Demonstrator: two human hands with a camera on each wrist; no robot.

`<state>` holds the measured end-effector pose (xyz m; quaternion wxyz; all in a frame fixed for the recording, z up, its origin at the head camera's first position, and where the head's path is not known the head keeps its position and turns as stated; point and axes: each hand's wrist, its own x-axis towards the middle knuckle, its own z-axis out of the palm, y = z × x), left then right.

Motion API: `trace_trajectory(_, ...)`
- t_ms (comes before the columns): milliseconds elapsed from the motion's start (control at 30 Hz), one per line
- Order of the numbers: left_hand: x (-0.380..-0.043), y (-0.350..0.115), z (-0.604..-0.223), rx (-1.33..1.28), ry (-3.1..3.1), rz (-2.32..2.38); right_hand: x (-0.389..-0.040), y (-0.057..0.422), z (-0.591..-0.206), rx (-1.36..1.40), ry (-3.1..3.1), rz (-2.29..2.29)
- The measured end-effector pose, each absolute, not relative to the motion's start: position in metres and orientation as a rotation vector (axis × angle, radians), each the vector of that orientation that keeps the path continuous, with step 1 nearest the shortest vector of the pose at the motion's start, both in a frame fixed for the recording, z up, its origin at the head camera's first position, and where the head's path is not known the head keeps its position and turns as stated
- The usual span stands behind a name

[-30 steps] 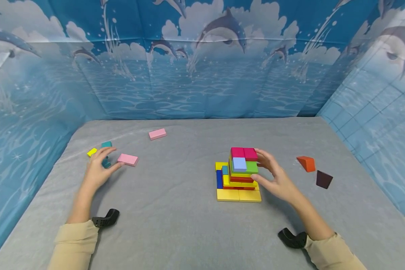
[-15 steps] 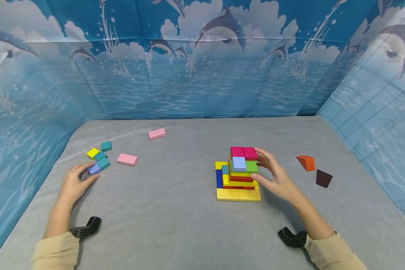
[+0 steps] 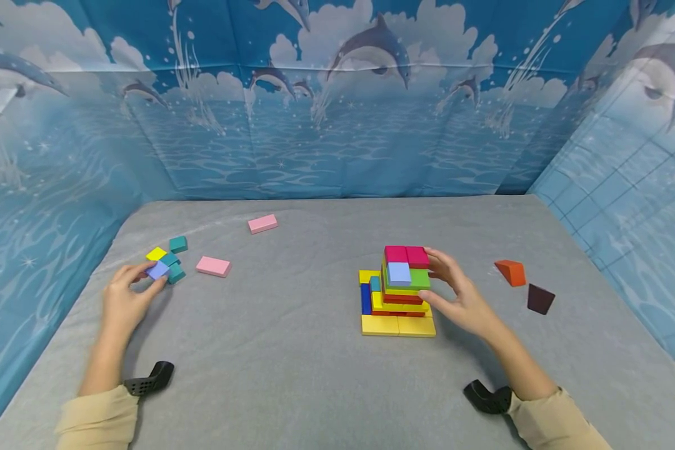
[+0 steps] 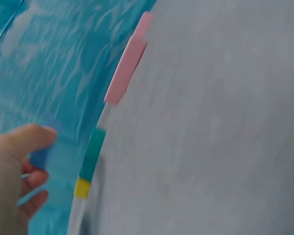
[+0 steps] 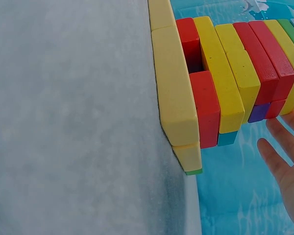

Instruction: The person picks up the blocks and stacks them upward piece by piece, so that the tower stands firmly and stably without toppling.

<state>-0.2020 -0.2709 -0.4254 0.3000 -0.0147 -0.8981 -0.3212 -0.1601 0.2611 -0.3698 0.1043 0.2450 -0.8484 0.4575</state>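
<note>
Between thumb and fingertips my left hand (image 3: 122, 301) pinches a periwinkle-blue block (image 3: 159, 270) at the table's left. In the left wrist view the block (image 4: 39, 157) shows blurred, raised off the cloth. Just behind it lie several teal blocks (image 3: 177, 274) and a yellow block (image 3: 156, 254). My right hand (image 3: 465, 306) rests at the right side of a stepped block tower (image 3: 400, 307), thumb near its front and fingers near its back right. Two magenta blocks (image 3: 407, 256) top this tower. In the right wrist view the fingers (image 5: 270, 155) look extended and spread.
Two pink blocks (image 3: 214, 266) lie between the left cluster and the tower. Right of my right hand sit an orange wedge (image 3: 510, 272) and a dark brown block (image 3: 540, 299). A dolphin-print curtain (image 3: 337, 137) borders the grey table (image 3: 292, 375).
My left hand came from the teal blocks toward the near left, took hold of the periwinkle-blue block and raised it slightly. The right hand and tower stay put.
</note>
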Motion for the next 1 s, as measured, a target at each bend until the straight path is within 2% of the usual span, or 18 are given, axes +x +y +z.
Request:
trace_trajectory(233, -0.218, -0.219, -0.402, -0.387, -2.208, -0.972, -0.160, 0.262, -0.370, 0.723, -2.503, 1.351)
trace_trajectory(567, -0.232, -0.108, -0.371, -0.865, -2.160, -1.099, -0.161, 0.261, -0.371, 0.726, -2.505, 1.342)
trace_trajectory(1000, -0.217, 0.011, -0.348, -1.318, -2.096, -1.192, -0.164, 0.265, -0.376, 0.782, -2.464, 1.335)
